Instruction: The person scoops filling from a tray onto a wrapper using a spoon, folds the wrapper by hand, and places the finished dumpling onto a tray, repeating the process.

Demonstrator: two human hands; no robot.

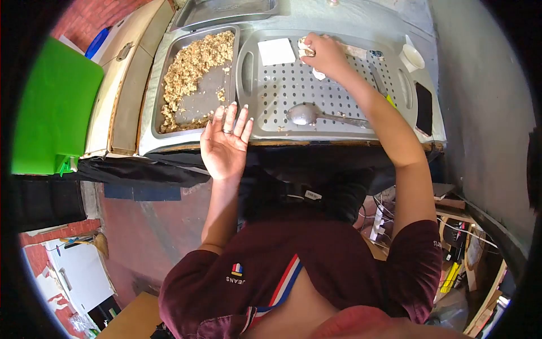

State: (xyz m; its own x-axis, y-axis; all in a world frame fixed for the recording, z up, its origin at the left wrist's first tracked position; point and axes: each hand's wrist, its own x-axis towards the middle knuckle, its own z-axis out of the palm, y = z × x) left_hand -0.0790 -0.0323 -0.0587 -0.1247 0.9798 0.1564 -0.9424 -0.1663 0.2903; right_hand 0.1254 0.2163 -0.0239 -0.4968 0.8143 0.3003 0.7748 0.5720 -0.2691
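Note:
My left hand (pixel 226 141) hovers open, palm up, over the near table edge between the metal pan (pixel 209 96) of crumbly filling (pixel 192 68) and the grey perforated tray (pixel 316 127). A ring shows on one finger. At the tray's far side my right hand (pixel 324 53) is closed around a white dough wrapper (pixel 306 51). A square white wrapper (pixel 276 51) lies flat on the tray just left of that hand. Lying on the tray's near part is a metal spoon (pixel 307 114), untouched by either hand.
A white cup (pixel 413 56) and a dark phone (pixel 424 107) sit at the table's right end. Another metal tray (pixel 226 11) stands behind the pan. A green board (pixel 53 107) is at the left. Clutter and cables lie on the floor at the right.

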